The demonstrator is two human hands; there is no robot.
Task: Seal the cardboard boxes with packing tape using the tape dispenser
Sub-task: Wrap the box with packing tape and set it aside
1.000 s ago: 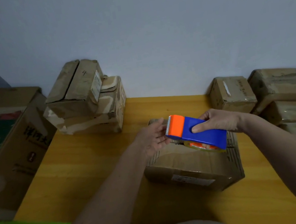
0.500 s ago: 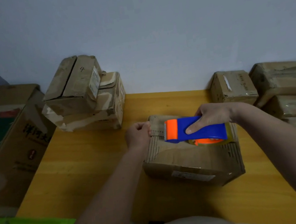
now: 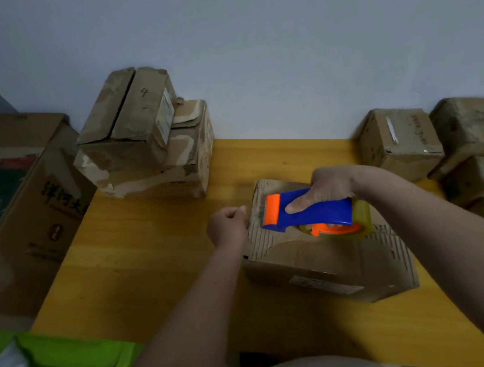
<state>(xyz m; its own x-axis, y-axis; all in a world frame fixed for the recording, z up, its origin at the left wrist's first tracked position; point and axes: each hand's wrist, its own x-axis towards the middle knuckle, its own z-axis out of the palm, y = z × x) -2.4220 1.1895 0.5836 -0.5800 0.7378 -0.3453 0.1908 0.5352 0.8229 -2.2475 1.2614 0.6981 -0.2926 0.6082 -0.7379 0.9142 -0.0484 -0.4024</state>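
Yellow table (image 3: 157, 258), one dispenser (image 3: 310, 210) gripped by right hand (image 3: 329, 186), left hand (image 3: 228, 226) fisted beside one box (image 3: 324, 262)

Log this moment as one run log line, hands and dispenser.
right hand grips tape dispenser over cardboard box | left hand curled at box's left edge, maybe pinching tape end | sealing underway

Right hand (image 3: 331, 188) grips the blue-and-orange tape dispenser (image 3: 307, 209) over the cardboard box (image 3: 324, 260) on the yellow table (image 3: 139, 261), while the left hand (image 3: 228, 226), fingers curled, sits at the box's left edge.
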